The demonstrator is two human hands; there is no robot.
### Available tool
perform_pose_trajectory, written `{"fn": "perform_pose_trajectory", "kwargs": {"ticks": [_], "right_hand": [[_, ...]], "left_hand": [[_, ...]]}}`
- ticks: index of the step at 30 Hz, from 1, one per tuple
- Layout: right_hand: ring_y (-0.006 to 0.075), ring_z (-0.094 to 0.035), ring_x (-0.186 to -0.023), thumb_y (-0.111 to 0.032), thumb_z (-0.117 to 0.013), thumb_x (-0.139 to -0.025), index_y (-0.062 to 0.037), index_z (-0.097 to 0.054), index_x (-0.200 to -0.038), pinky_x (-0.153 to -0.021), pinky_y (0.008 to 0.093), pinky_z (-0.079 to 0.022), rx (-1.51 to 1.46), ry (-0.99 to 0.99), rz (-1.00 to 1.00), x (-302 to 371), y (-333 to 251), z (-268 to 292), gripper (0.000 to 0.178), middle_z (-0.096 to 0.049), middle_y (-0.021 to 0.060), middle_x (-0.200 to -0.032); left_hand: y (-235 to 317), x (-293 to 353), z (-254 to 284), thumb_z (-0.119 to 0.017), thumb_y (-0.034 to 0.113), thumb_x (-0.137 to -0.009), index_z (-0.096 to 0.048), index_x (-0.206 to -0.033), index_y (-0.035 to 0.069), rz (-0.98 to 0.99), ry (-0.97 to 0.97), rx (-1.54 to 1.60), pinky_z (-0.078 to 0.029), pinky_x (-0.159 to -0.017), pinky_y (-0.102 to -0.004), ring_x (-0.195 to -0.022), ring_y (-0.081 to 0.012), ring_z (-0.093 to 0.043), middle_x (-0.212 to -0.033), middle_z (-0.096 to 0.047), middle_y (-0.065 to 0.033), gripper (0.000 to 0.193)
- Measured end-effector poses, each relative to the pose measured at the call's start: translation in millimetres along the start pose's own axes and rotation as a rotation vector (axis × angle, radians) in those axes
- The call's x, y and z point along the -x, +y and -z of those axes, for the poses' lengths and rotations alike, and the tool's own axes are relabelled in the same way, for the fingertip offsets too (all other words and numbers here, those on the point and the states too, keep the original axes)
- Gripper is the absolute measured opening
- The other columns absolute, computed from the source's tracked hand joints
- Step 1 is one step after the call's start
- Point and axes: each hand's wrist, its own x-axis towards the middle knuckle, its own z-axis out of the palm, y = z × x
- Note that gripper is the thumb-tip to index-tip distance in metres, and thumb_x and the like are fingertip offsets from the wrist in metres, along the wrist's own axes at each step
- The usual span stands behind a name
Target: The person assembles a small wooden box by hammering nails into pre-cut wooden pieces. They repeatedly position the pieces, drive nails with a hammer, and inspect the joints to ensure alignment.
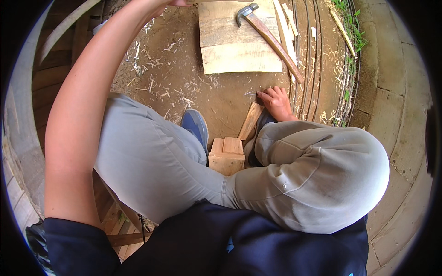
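Thin, silvery nails (250, 94) lie loosely together on brown soil, just left of the fingertips of a seated worker's right hand (275, 101); its fingers are half curled and lowered to the ground, and whether they pinch a nail cannot be told. On the far side of the nails lies a pale wooden panel (241, 59) of boards set edge to edge, the nearest light yellow, the middle one streaked with grey-brown grain. The left hand (180, 2) reaches to the panel's far left, cut off by the picture's edge, its opening and any hold impossible to tell. A claw hammer (271, 39) rests its grey head on the panel, its reddish-brown handle slanting near and right past the edge. Light wood strips (286, 30) lie to the right, shavings (168, 46) to the left; nearer, a wooden stick (251, 120) leans beside stacked blocks (226, 157) between the worker's feet.
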Motion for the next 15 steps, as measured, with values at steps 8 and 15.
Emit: {"fn": "perform_pose_trajectory", "kwargs": {"ticks": [8,15], "right_hand": [[0.0254,-0.058,-0.088,-0.015,-0.074,-0.084,-0.0128,-0.065,-0.094,-0.077,0.0396,-0.042,-0.068,0.029,-0.012,-2.6,-0.4,8.4,0.013,-0.059,0.0049,-0.089],[0.0345,-0.057,-0.081,-0.019,-0.068,-0.096,-0.0057,-0.059,-0.085,-0.077,0.0464,-0.044,-0.188,-0.006,-0.276,11.9,5.0,18.7,0.019,-0.056,0.0135,-0.079]], "left_hand": [[2.8,12.6,-3.2,-0.051,0.058,-0.099,-0.074,-0.116,0.001,-0.079,0.011,-0.012,-0.054,-0.057,-0.0355,-0.077,-0.0216,-0.068,-0.096,-0.074,-0.0131,0.064],[-4.8,-2.8,-1.6,-0.052,0.055,-0.100,-0.075,-0.113,-0.002,0.037,-0.008,0.032,-0.055,-0.054,-0.0336,-0.072,-0.0219,-0.071,-0.092,-0.076,-0.0135,0.063]]}}
